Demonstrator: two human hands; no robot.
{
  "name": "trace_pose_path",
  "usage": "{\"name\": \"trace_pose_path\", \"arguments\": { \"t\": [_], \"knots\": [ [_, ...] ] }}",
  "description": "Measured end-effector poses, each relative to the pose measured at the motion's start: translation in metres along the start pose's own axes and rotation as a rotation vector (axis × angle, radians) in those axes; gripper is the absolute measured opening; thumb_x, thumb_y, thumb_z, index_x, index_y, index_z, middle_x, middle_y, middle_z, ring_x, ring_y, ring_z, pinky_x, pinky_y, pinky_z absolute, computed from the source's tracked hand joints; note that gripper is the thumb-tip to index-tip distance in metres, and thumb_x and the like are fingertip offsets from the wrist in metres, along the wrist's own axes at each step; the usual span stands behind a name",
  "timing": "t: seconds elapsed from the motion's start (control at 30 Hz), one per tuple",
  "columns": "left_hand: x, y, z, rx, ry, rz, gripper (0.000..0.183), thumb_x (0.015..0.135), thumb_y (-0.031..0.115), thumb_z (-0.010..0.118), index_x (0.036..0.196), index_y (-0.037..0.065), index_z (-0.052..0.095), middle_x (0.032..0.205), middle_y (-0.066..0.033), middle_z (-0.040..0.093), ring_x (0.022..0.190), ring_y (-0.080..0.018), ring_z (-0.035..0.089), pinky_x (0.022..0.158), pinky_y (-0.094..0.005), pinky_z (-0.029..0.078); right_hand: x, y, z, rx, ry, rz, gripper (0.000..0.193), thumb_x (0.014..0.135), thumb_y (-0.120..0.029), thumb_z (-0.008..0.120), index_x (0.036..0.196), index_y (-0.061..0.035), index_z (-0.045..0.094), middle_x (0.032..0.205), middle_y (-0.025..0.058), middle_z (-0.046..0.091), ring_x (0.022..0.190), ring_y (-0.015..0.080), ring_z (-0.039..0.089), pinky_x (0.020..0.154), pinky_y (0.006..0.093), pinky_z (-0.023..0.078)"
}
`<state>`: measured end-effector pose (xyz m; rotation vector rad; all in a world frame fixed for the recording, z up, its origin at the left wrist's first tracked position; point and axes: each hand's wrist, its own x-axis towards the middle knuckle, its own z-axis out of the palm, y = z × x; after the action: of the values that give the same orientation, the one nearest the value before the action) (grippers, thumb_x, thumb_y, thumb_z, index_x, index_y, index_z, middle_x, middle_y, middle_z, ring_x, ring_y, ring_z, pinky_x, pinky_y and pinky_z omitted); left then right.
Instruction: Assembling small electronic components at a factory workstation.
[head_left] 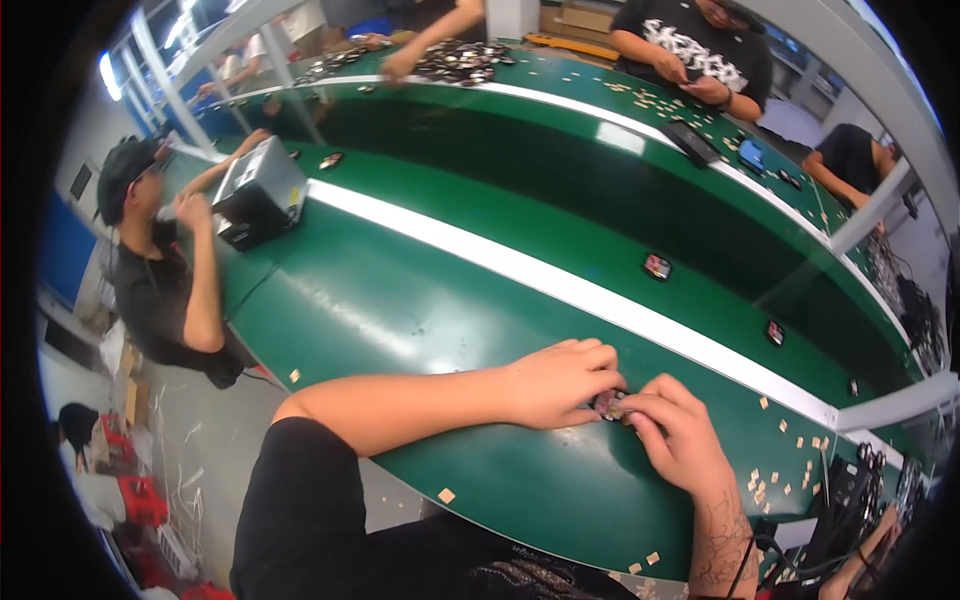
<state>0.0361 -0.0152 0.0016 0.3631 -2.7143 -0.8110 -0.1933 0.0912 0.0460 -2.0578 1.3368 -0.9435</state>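
Just above the green tabletop, a small dark rounded device (609,404) with reddish and light parts showing sits between my two hands. My left hand (560,385) grips its left side with thumb and fingers, the forearm lying across the table. From the right, my right hand (675,425) is closed at the device's right edge, thumb and forefinger pinched together. The fingers cover much of the device, so its exact kind and any small part in the right pinch cannot be made out.
Beyond a white strip (480,250) runs a green belt with similar dark devices (657,266) on it. Tan square pieces (446,495) lie scattered on the table. A grey boxy machine (262,195) stands left, beside a seated person (155,260). Black cables (850,490) are bunched at right.
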Motion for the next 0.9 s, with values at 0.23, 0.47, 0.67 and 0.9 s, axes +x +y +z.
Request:
{"name": "trace_pose_path", "arguments": {
  "t": [0.23, 0.47, 0.67, 0.9],
  "knots": [
    [0.001, -0.001, -0.014, 0.030, 0.121, -0.034, 0.046, 0.079, 0.013, 0.087, 0.122, 0.006, 0.070, 0.115, -0.0121, 0.063, 0.108, -0.0350, 0.062, 0.094, -0.0447, 0.054, 0.012, 0.011, -0.009, -0.350, -0.137, 0.036, 0.018, 0.090, -0.001, 0.071, 0.107, -0.0054, 0.075, 0.094, 0.0109, 0.059, 0.081, 0.0332, 0.067, 0.072, 0.0441, 0.055],
    [0.003, 0.003, -0.010, 0.032, 0.112, -0.075, 0.046, 0.080, 0.012, 0.087, 0.122, 0.006, 0.071, 0.112, -0.0108, 0.063, 0.106, -0.0332, 0.062, 0.092, -0.0436, 0.053, 0.004, 0.002, -0.004, -0.253, -0.164, 0.000, 0.018, 0.089, -0.001, 0.071, 0.106, -0.0042, 0.075, 0.094, 0.0101, 0.060, 0.080, 0.0318, 0.067, 0.072, 0.0440, 0.056],
    [0.001, 0.007, -0.007, 0.050, 0.106, -0.083, 0.047, 0.079, 0.012, 0.087, 0.123, 0.006, 0.070, 0.112, -0.0111, 0.063, 0.105, -0.0339, 0.062, 0.091, -0.0436, 0.053, 0.003, -0.002, 0.006, -0.633, -0.160, 0.017, 0.011, 0.088, -0.011, 0.070, 0.098, -0.0077, 0.071, 0.095, 0.0061, 0.061, 0.084, 0.0255, 0.069, 0.073, 0.0416, 0.060],
    [0.001, 0.006, -0.010, 0.038, 0.107, -0.074, 0.047, 0.079, 0.012, 0.086, 0.123, 0.005, 0.070, 0.111, -0.0117, 0.062, 0.105, -0.0340, 0.062, 0.091, -0.0445, 0.053, 0.005, -0.007, 0.015, -0.696, -0.150, -0.033, 0.014, 0.085, -0.008, 0.071, 0.100, -0.0079, 0.070, 0.090, 0.0045, 0.062, 0.083, 0.0238, 0.069, 0.068, 0.0379, 0.059]
  ]
}}
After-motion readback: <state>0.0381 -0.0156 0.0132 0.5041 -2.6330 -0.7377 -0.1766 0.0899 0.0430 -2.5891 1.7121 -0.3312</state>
